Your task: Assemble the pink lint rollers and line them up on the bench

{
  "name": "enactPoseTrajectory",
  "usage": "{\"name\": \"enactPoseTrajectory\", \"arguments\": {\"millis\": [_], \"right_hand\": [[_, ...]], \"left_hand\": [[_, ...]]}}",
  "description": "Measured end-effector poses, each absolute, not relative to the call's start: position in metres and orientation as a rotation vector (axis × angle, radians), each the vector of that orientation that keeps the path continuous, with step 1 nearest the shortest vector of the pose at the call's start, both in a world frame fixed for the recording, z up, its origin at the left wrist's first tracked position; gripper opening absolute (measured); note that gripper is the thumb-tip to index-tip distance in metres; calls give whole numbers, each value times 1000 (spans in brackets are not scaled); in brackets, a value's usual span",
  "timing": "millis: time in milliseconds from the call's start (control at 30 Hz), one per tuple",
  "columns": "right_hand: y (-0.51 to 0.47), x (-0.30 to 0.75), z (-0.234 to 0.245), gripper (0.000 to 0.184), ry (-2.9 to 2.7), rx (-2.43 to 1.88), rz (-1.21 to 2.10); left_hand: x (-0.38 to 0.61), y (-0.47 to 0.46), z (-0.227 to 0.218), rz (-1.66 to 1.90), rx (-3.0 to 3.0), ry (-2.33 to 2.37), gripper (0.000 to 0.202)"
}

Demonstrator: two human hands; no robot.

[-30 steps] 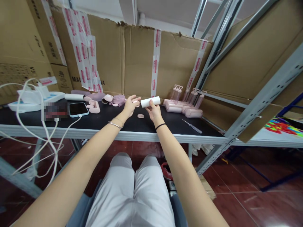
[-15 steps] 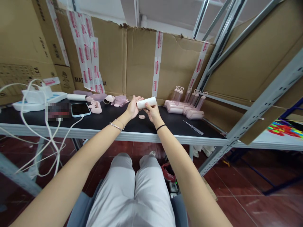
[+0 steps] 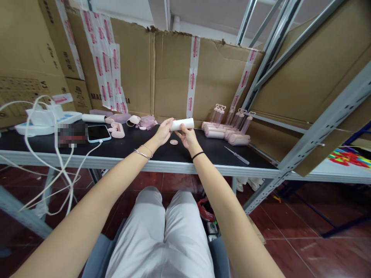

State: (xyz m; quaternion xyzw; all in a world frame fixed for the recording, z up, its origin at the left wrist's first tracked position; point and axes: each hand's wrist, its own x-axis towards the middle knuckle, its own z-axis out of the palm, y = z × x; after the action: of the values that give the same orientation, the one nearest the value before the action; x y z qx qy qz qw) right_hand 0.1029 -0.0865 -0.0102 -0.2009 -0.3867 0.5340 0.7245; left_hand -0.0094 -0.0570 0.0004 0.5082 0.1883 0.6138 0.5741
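A white cylindrical tube [image 3: 183, 124] is held almost level above the black tabletop between my two hands. My right hand [image 3: 186, 136] grips it from below and in front, thumb on its near side. At the tube's left end, the fingers of my left hand [image 3: 164, 131] are closed round the rim. Below the tube a small pale pink disc [image 3: 174, 142] lies on the table. To the right are several pink cylinders [image 3: 216, 132] lying down, with clear pink tubes with heart-shaped loops [image 3: 219, 113] standing behind and among them.
A screwdriver [image 3: 237, 155] lies near the right front edge. Leftward are pink casing parts [image 3: 117, 130], another white tube [image 3: 94, 118], a phone [image 3: 99, 133] on a cable, and a power strip [image 3: 34, 129] with trailing white cables. Cardboard [image 3: 171, 77] walls the back.
My left hand has gone from open fingers at the tube's end to closing on it. The tube has shifted slightly right and turned a little more level.
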Motion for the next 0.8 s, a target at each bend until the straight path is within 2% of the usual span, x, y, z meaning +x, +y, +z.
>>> {"name": "enactPoseTrajectory", "arguments": {"millis": [100, 300, 467, 667, 800], "right_hand": [[-86, 104, -10, 20, -837, -423, 1174], [-88, 103, -10, 24, -847, -424, 1169], [-89, 103, -7, 25, -811, -392, 1192], [-86, 109, -7, 29, -700, -411, 1231], [-84, 109, -8, 32, -676, -433, 1226]], "left_hand": [[-9, -58, 0, 1457, 1182, 435, 15], [-9, -57, 1, 1405, 1201, 410, 26], [-9, -59, -1, 1410, 1283, 403, 24], [-9, -60, -8, 1390, 1586, 461, 42], [-9, -56, -10, 1424, 1584, 512, 42]]}}
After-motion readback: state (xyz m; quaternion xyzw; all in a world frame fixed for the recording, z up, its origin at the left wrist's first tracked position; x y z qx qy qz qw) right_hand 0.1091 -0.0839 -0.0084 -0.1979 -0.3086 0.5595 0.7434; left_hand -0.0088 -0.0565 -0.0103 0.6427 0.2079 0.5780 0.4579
